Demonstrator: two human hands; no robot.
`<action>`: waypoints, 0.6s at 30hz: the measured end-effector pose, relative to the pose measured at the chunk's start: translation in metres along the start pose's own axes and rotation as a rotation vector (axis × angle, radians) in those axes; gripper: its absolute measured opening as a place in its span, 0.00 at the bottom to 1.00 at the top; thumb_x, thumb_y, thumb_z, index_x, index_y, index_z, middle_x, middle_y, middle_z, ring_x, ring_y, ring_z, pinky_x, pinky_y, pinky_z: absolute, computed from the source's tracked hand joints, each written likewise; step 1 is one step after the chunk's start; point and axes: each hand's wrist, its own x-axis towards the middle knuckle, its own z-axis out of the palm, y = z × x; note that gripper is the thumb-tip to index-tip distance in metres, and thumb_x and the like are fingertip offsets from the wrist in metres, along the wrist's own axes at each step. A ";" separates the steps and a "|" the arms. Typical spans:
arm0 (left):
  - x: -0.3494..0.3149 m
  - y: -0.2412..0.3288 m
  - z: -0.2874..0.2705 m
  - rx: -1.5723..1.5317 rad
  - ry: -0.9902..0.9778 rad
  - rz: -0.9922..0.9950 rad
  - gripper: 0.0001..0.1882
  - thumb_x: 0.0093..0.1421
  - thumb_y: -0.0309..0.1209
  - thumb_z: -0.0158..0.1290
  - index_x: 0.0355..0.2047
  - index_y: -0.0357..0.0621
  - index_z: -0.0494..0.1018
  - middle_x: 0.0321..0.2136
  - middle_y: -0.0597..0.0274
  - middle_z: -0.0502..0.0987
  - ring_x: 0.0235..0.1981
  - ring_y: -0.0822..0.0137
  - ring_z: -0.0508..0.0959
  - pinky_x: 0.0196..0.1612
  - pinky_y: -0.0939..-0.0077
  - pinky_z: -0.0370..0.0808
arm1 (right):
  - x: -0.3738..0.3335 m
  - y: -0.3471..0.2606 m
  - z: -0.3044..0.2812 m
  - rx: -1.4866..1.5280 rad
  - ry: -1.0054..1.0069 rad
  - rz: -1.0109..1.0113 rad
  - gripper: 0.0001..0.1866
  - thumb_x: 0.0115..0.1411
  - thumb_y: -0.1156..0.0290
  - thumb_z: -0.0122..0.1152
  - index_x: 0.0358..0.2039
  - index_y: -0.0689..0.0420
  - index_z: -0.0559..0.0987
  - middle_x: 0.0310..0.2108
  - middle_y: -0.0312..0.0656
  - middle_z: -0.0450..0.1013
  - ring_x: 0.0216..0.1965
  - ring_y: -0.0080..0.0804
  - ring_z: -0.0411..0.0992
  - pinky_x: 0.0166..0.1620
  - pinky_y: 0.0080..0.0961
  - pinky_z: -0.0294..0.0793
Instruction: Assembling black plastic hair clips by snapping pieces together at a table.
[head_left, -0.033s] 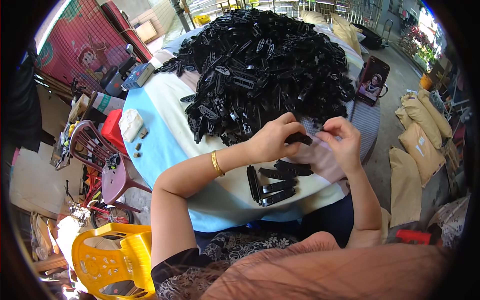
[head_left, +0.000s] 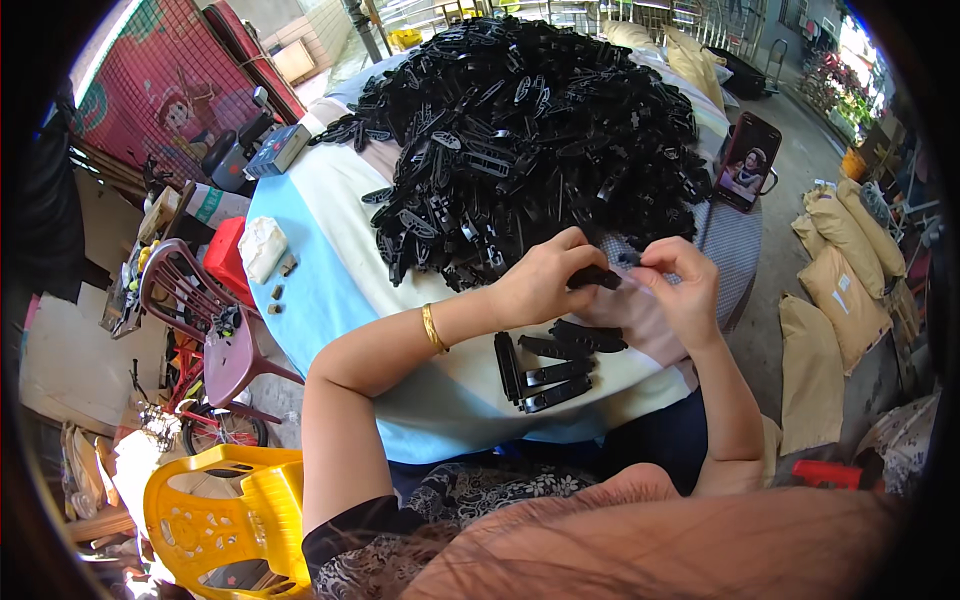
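Observation:
My left hand (head_left: 552,275) is closed around a slim black plastic piece (head_left: 597,277), whose end sticks out toward my right hand. My right hand (head_left: 682,285) pinches a tiny dark part (head_left: 629,258) between thumb and forefinger, just beyond that end and apart from it. Below my left wrist lie several long black plastic pieces (head_left: 557,375) in a loose group on the striped cloth (head_left: 440,395). A big heap of similar black pieces (head_left: 530,130) rises right beyond my hands. What exactly these pieces are I cannot make out.
A phone (head_left: 747,162) stands upright at the table's right edge. On the left are a white bag (head_left: 263,250), small brownish bits (head_left: 276,293) and a grey-blue box (head_left: 278,152). A purple chair (head_left: 232,365), a yellow chair (head_left: 225,510) and tan sacks (head_left: 812,365) surround the table.
The fingertips of my right hand have shifted slightly, and the tiny dark part shows more plainly between them. My left hand keeps its hold, almost still.

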 end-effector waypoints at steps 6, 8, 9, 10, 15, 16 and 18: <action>-0.009 -0.014 0.000 -0.109 0.059 -0.162 0.15 0.46 0.23 0.58 0.37 0.40 0.74 0.32 0.57 0.74 0.33 0.62 0.77 0.37 0.73 0.75 | -0.001 -0.005 0.020 -0.131 -0.044 -0.192 0.06 0.45 0.84 0.64 0.26 0.63 0.77 0.29 0.43 0.75 0.29 0.33 0.74 0.32 0.22 0.74; -0.010 -0.013 0.001 -0.216 0.069 -0.275 0.15 0.46 0.24 0.57 0.37 0.40 0.74 0.31 0.55 0.76 0.34 0.62 0.78 0.37 0.72 0.75 | 0.000 -0.005 0.022 -0.205 -0.010 -0.269 0.06 0.45 0.84 0.64 0.26 0.63 0.77 0.29 0.42 0.75 0.29 0.34 0.74 0.32 0.23 0.74; -0.011 -0.014 0.002 -0.305 0.077 -0.323 0.13 0.48 0.23 0.57 0.37 0.40 0.74 0.31 0.57 0.77 0.33 0.66 0.78 0.37 0.74 0.75 | 0.000 -0.005 0.023 -0.204 -0.015 -0.272 0.06 0.45 0.84 0.64 0.26 0.63 0.77 0.29 0.42 0.75 0.29 0.34 0.74 0.32 0.23 0.74; -0.012 -0.015 0.002 -0.394 0.086 -0.370 0.11 0.51 0.22 0.56 0.37 0.39 0.74 0.31 0.59 0.78 0.33 0.70 0.79 0.37 0.77 0.75 | 0.001 -0.004 0.023 -0.220 -0.016 -0.293 0.06 0.45 0.84 0.64 0.26 0.63 0.78 0.29 0.42 0.75 0.30 0.34 0.74 0.32 0.23 0.74; -0.014 -0.017 -0.002 -0.915 0.032 -0.452 0.15 0.59 0.21 0.50 0.48 0.42 0.67 0.42 0.58 0.75 0.41 0.73 0.76 0.44 0.80 0.75 | -0.001 -0.012 0.027 -0.226 -0.039 -0.292 0.07 0.46 0.84 0.63 0.28 0.63 0.78 0.29 0.42 0.75 0.29 0.35 0.74 0.33 0.22 0.75; -0.016 -0.016 -0.002 -1.158 0.084 -0.484 0.17 0.60 0.22 0.50 0.50 0.43 0.65 0.44 0.58 0.74 0.42 0.73 0.75 0.45 0.79 0.75 | -0.002 -0.015 0.028 -0.170 -0.020 -0.226 0.07 0.46 0.84 0.62 0.28 0.62 0.78 0.29 0.42 0.75 0.29 0.35 0.74 0.32 0.22 0.75; -0.017 -0.016 -0.001 -1.220 0.095 -0.509 0.18 0.62 0.25 0.48 0.53 0.44 0.62 0.45 0.58 0.73 0.44 0.71 0.75 0.46 0.76 0.75 | -0.004 -0.020 0.027 -0.117 -0.005 -0.156 0.07 0.47 0.84 0.62 0.28 0.62 0.78 0.29 0.42 0.75 0.29 0.35 0.74 0.32 0.22 0.74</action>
